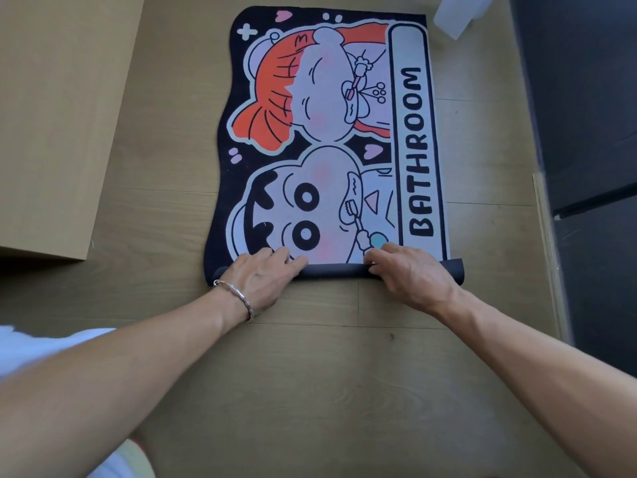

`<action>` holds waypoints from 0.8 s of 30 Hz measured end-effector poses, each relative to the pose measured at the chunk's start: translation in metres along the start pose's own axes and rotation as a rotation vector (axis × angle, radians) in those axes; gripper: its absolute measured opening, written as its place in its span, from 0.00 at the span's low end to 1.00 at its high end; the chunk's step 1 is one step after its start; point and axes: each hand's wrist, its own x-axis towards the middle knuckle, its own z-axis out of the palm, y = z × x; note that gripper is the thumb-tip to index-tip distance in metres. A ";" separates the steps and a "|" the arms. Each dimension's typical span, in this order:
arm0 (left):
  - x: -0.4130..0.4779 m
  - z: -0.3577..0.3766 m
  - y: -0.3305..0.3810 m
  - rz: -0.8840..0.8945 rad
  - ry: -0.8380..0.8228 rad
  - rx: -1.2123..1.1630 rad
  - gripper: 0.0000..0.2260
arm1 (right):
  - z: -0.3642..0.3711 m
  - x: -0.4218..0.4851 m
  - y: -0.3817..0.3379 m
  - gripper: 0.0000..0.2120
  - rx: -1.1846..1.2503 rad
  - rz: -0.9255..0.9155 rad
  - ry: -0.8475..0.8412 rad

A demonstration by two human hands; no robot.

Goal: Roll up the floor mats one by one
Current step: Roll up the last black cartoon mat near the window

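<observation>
A cartoon floor mat (327, 132) with a black border and the word BATHROOM lies flat on the wooden floor. Its near edge is curled into a thin dark roll (332, 269). My left hand (256, 276), with a silver bracelet on the wrist, presses on the left part of that roll. My right hand (412, 270) grips the right part of the roll, fingers curled over it. Both hands hide parts of the rolled edge.
A light wooden panel or cabinet (58, 125) stands to the left. Dark furniture (586, 132) runs along the right side. A white plastic object (451, 15) lies at the top right, beyond the mat. Bare wooden floor (327, 374) lies between me and the mat.
</observation>
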 end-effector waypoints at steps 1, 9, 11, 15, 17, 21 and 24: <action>0.000 0.001 -0.001 0.004 -0.004 -0.005 0.11 | 0.002 -0.003 0.000 0.12 0.000 0.004 0.016; 0.000 0.003 -0.002 0.047 -0.018 -0.002 0.13 | 0.021 -0.014 -0.003 0.16 0.033 0.225 0.060; 0.000 0.002 -0.001 0.058 -0.035 0.008 0.17 | 0.020 -0.013 -0.002 0.15 0.096 0.208 0.046; 0.003 -0.003 -0.003 0.096 -0.107 0.000 0.19 | 0.011 -0.009 0.004 0.13 0.095 0.154 -0.014; 0.007 -0.005 -0.007 0.125 -0.161 -0.009 0.19 | 0.009 -0.008 0.006 0.13 0.085 0.132 -0.036; 0.010 -0.008 -0.011 0.161 -0.209 0.050 0.20 | 0.015 -0.008 0.012 0.14 0.059 0.085 0.008; 0.008 0.002 -0.017 0.253 0.015 0.144 0.19 | 0.021 -0.012 0.015 0.16 0.050 0.001 0.103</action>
